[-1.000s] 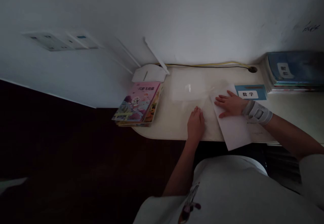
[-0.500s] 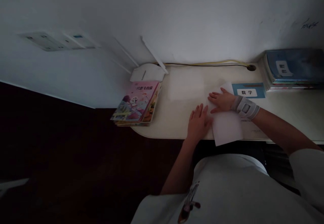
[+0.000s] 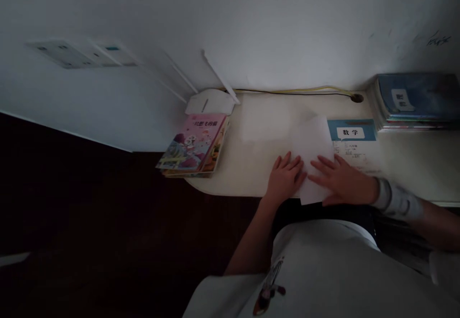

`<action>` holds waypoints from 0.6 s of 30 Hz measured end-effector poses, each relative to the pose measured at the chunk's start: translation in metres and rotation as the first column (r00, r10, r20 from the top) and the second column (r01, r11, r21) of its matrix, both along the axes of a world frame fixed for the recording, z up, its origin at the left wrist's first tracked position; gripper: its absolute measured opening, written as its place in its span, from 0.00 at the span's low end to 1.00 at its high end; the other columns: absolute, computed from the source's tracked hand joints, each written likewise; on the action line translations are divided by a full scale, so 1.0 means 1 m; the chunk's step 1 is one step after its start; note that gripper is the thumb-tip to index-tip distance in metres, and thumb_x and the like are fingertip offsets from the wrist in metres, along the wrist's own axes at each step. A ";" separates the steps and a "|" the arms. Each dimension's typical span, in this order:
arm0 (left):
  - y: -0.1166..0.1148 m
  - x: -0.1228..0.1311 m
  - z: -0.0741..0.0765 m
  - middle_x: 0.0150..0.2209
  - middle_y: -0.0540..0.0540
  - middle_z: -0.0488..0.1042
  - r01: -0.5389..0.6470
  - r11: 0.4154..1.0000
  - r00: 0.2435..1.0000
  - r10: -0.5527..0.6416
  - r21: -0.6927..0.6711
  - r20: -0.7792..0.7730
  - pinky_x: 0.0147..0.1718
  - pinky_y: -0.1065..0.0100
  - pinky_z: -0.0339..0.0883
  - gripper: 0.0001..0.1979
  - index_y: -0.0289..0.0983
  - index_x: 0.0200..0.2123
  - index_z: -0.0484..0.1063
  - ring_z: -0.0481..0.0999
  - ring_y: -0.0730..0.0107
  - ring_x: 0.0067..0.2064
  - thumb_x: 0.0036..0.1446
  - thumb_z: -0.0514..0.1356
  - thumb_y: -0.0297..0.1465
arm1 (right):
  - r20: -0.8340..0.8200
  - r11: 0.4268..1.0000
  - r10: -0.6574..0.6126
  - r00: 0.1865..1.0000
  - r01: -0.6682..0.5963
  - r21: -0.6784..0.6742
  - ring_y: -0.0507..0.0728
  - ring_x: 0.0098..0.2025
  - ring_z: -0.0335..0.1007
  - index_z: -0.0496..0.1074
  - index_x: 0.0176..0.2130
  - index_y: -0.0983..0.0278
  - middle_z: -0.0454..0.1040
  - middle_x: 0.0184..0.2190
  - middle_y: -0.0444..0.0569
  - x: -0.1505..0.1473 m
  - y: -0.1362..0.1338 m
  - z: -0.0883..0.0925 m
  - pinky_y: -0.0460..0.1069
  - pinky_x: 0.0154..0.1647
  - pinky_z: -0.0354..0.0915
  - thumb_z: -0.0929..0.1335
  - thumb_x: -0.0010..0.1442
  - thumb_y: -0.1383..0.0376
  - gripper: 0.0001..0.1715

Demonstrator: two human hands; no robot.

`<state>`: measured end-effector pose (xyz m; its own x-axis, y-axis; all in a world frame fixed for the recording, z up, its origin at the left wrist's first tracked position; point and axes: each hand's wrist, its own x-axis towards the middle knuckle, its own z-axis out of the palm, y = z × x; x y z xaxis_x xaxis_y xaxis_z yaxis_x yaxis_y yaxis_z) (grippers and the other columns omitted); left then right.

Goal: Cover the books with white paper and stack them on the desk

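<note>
A white sheet of paper [image 3: 312, 138] lies on the desk, its near end reaching the front edge. It overlaps the left side of a mathematics book [image 3: 354, 148] with a blue band and Chinese characters. My left hand [image 3: 286, 176] rests with fingers outstretched at the sheet's left edge. My right hand [image 3: 343, 180], with a grey band at the wrist, is spread over the sheet's lower right part and the book's edge. Whether the sheet is folded, I cannot tell.
A pink picture book [image 3: 196, 141] tops a small pile at the desk's left end, before a white router [image 3: 210, 101] with antennas. A stack of blue textbooks [image 3: 419, 97] stands at the right. Cables [image 3: 298, 91] run along the wall to a round hole [image 3: 357, 98].
My right hand has slid from the sheet's upper part toward the desk's front edge, uncovering more of the mathematics book. My left hand has stayed nearly in place.
</note>
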<state>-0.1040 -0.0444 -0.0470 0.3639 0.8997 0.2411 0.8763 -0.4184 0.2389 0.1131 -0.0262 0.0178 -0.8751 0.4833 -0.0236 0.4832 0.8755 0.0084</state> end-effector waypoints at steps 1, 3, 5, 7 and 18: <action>0.000 0.000 0.000 0.55 0.44 0.71 0.005 1.000 1.000 -0.005 -0.006 0.006 0.59 0.46 0.55 0.18 0.38 0.52 0.72 0.60 0.53 0.64 0.63 0.53 0.37 | 0.000 1.000 0.000 1.000 0.000 0.006 0.72 0.64 0.52 0.62 0.60 0.61 0.56 0.64 0.62 0.005 -0.011 -0.003 0.69 0.55 0.55 0.69 0.53 0.46 0.41; 0.001 -0.001 0.000 0.56 0.43 0.71 0.014 1.000 1.000 -0.013 -0.017 0.023 0.59 0.47 0.55 0.19 0.36 0.52 0.71 0.60 0.53 0.63 0.63 0.52 0.37 | -0.011 0.999 -0.018 1.000 0.018 0.039 0.72 0.64 0.52 0.64 0.59 0.61 0.56 0.64 0.63 0.008 -0.024 -0.008 0.69 0.56 0.55 0.70 0.52 0.48 0.39; 0.002 -0.002 -0.001 0.56 0.41 0.71 0.010 1.000 0.999 -0.009 -0.021 0.049 0.60 0.47 0.56 0.20 0.35 0.53 0.70 0.60 0.53 0.63 0.63 0.52 0.37 | -0.035 0.997 -0.026 0.999 0.028 0.077 0.71 0.64 0.52 0.66 0.57 0.63 0.57 0.63 0.64 0.005 -0.026 -0.012 0.69 0.57 0.53 0.71 0.53 0.51 0.36; 0.002 -0.004 -0.002 0.56 0.39 0.70 0.003 1.000 0.996 -0.001 -0.022 0.092 0.60 0.49 0.57 0.20 0.33 0.54 0.69 0.59 0.55 0.64 0.63 0.52 0.36 | -0.064 0.995 -0.021 0.998 0.027 0.098 0.69 0.64 0.53 0.67 0.56 0.64 0.59 0.62 0.63 -0.003 -0.023 -0.014 0.68 0.59 0.52 0.70 0.55 0.54 0.32; 0.003 -0.009 -0.005 0.62 0.38 0.62 -0.113 0.987 0.982 0.129 -0.115 0.141 0.61 0.49 0.55 0.24 0.35 0.59 0.62 0.56 0.55 0.65 0.59 0.54 0.32 | -0.093 0.970 -0.167 0.982 0.180 0.164 0.67 0.58 0.62 0.71 0.52 0.64 0.71 0.54 0.59 -0.042 -0.020 -0.028 0.72 0.56 0.54 0.61 0.64 0.69 0.18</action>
